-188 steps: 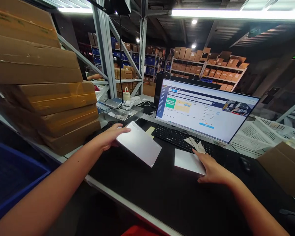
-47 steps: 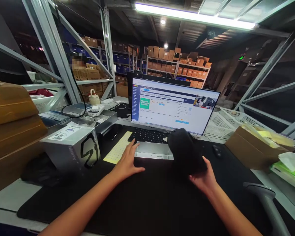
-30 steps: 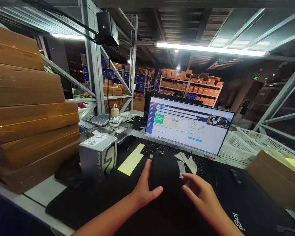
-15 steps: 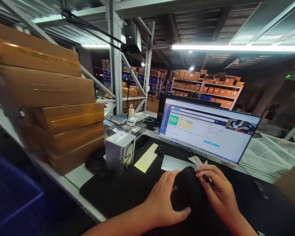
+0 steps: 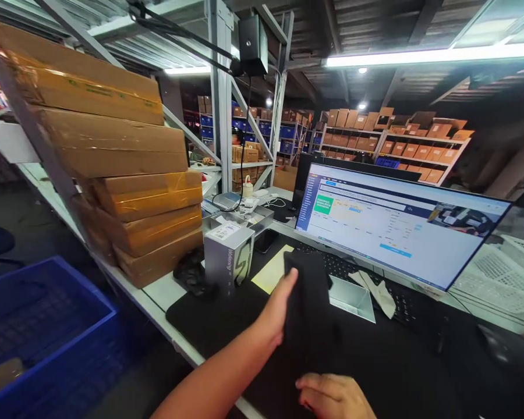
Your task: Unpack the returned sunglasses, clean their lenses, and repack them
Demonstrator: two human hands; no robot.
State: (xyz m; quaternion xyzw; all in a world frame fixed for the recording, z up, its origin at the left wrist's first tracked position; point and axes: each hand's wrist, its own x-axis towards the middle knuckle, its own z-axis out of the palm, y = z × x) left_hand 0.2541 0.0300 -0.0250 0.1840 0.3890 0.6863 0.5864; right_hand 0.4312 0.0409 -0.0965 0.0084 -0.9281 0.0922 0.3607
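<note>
My right hand (image 5: 335,397) has dropped away, released, leaving my left-hand fingers (image 5: 286,288) clenching the black pouch (image 5: 309,302) upright, its weight on them alone.

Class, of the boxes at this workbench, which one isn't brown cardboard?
The grey printed box, standing alone; the stacked cartons beside it are all brown, taped cardboard.

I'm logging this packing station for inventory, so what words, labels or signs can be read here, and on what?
Silver box side: vertical word, blurred, perhaps "Wolerny"; uncertain.
Same side: large black S-shaped sign, no letters legible.
White label on box top: too small to read.
Monitor screen: too small to read.
Black item by the left hand: no readable text.
</note>
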